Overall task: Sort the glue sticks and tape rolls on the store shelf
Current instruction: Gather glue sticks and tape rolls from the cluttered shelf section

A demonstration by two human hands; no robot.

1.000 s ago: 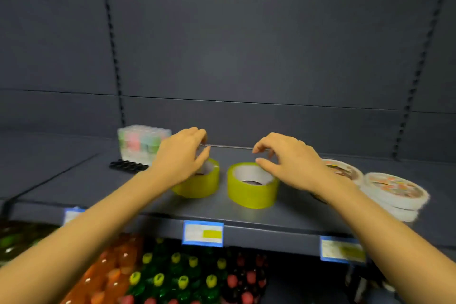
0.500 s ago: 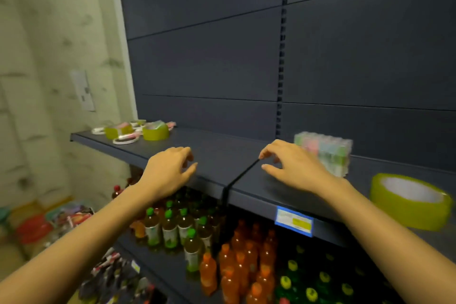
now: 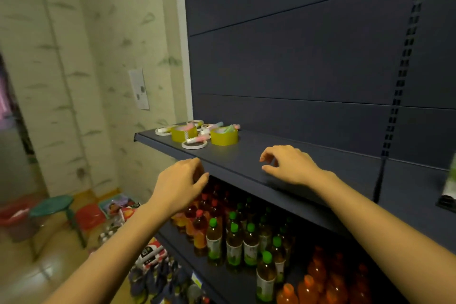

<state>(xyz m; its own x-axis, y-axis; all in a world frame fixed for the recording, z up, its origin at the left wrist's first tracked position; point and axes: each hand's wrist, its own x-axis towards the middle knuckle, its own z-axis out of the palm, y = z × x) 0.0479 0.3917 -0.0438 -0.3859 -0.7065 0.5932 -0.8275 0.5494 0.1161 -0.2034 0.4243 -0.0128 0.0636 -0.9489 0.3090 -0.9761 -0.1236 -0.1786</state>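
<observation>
Mixed tape rolls [image 3: 224, 137] and glue sticks [image 3: 196, 140] lay on the shelf [image 3: 244, 157], upper left of both hands; left hand [image 3: 181, 180] nearer than right hand [image 3: 290, 165]. Grips loosely curled, empty.

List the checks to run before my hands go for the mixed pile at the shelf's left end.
1. Free left hand: ok, holds nothing.
2. Free right hand: ok, holds nothing, over the shelf.
3. Pile in view: ok, yellow tape rolls, white tape rolls and glue sticks lie mixed together.
4. Path to pile: ok, bare shelf lies between.
5. Glue stick count: cannot tell, some lie behind the rolls.
6. Sorting done here: not ok.
</observation>
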